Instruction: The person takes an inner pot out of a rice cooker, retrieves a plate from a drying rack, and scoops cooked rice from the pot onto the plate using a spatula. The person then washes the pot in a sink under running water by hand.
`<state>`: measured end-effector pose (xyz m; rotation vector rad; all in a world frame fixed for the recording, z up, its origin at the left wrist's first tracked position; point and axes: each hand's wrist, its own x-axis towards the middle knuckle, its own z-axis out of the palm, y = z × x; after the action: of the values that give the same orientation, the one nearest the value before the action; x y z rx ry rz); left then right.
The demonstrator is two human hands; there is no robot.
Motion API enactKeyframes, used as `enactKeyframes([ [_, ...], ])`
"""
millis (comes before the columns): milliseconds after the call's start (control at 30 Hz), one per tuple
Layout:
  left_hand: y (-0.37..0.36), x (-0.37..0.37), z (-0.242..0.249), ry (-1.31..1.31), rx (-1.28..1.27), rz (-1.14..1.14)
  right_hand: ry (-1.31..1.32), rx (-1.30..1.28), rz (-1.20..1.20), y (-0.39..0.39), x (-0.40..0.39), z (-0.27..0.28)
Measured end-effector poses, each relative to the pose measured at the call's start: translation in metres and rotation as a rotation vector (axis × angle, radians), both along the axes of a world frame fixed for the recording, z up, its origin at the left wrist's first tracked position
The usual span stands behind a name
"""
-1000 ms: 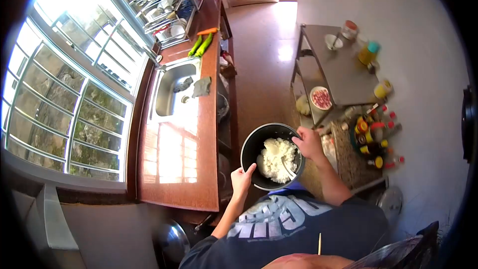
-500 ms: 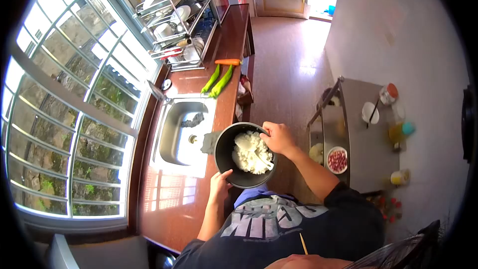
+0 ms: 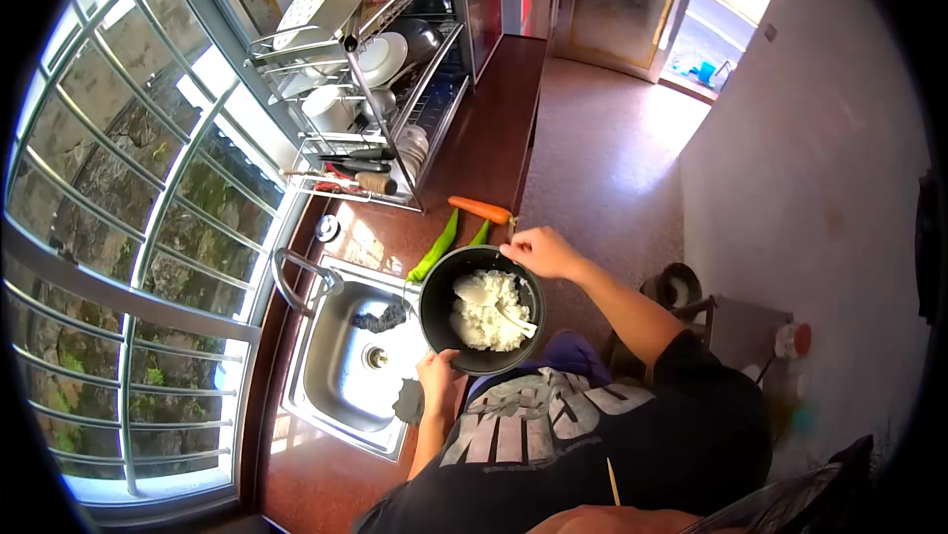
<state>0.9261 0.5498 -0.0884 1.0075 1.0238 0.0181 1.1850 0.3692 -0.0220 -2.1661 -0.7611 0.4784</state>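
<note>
I had both hands on the dark pot [image 3: 432,309], which was up in front of my shirt [image 3: 583,435], its open top facing me. My left hand [image 3: 436,376] was clamped on the near rim, thumb over the edge, and my right hand [image 3: 541,253] was closed on the far rim, its fingers bunched together. Inside lay a heap of white rice [image 3: 486,315], with a pale spoon [image 3: 517,323] stuck in it. The shirt carried big pale capital letters, but folds and the angle kept me from making out the whole word, and the small line under them was too fine to read. Just beyond the pot, two green peppers [image 3: 434,249] and a carrot [image 3: 480,210] lay on the red-brown counter [image 3: 326,494]. To the left was the metal sink [image 3: 314,376], with a dark scrubber [image 3: 380,319] inside, a grey cloth [image 3: 410,403] at its near right edge and the faucet [image 3: 288,282] behind. Farther along stood the dish rack [image 3: 442,129], full of bowls and plates. Off to my right, a red-lidded jar [image 3: 792,340] showed no writing I could read.
</note>
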Motion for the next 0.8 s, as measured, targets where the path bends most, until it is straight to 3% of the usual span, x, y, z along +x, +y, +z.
enactKeyframes([
  [33,0.002,0.013,0.013,-0.015,0.000,0.028,-0.049,0.027,0.016,0.013,0.025,0.006],
  [67,0.006,0.023,0.012,0.027,0.028,0.072,0.192,0.029,-0.048,0.024,0.049,0.015],
  [133,0.008,0.045,0.020,0.062,0.024,0.174,0.062,0.114,-0.069,0.051,0.116,-0.008],
  [200,0.000,0.059,0.016,0.065,0.060,0.275,0.210,0.280,-0.073,0.077,0.178,-0.006],
  [333,-0.032,0.093,0.011,0.063,0.013,0.573,0.255,0.492,-0.083,0.159,0.309,0.009],
  [500,-0.070,0.119,-0.022,0.128,0.170,0.932,0.296,0.261,-0.020,0.277,0.449,0.012],
  [633,-0.111,0.139,-0.012,0.187,0.206,1.124,0.669,0.338,-0.058,0.327,0.473,0.008],
  [800,-0.163,0.139,-0.012,0.318,0.264,1.321,0.761,0.381,-0.105,0.362,0.470,-0.010],
])
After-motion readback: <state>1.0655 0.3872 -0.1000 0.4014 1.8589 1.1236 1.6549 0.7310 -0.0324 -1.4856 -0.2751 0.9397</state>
